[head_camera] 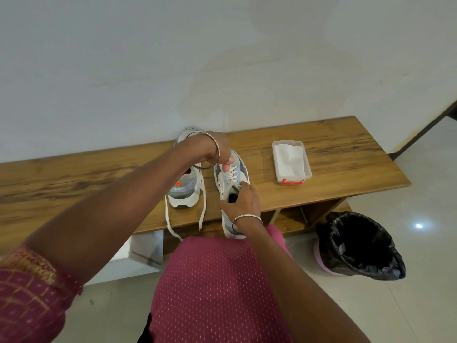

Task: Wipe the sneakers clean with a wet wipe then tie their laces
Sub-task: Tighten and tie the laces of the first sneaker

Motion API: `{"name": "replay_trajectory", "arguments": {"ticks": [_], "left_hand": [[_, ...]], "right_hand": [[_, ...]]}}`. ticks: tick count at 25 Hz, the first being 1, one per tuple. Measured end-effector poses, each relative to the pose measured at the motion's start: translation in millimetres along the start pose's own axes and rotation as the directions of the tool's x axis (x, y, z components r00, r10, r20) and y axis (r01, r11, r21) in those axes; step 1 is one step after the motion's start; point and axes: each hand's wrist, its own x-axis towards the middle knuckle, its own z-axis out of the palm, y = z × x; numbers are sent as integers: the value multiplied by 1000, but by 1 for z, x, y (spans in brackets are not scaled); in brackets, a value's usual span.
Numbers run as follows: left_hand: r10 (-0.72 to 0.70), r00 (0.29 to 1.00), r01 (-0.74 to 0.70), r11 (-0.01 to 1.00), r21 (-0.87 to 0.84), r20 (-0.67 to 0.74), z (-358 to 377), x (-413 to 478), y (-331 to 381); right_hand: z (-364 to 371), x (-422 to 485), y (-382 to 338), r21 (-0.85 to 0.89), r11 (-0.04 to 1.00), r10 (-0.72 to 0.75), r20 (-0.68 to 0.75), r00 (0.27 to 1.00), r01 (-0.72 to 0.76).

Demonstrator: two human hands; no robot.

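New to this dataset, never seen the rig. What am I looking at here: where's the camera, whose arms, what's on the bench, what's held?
There is no robot. One wide-angle camera sits on a person's head, looking forward and down, so the arms are the wearer's own. On the wooden bench stand two grey-and-white sneakers. The left sneaker has loose laces trailing over the bench edge. The left hand pinches a lace on the right sneaker, and the right hand grips that shoe near its opening. Beside them is a clear box of wipes. A lined bin stands on the floor.
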Motion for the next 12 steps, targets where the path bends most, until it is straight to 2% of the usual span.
{"name": "replay_trajectory", "arguments": {"ticks": [4, 12], "left_hand": [[18, 1000, -19, 997, -69, -8, -1, -11, 5], [-45, 986, -36, 888, -459, -163, 16, -6, -11]], "right_hand": [[2, -1, 2, 11, 1000, -9, -7, 1000, 9], [3, 0, 3, 35, 999, -9, -4, 1000, 9]]}}
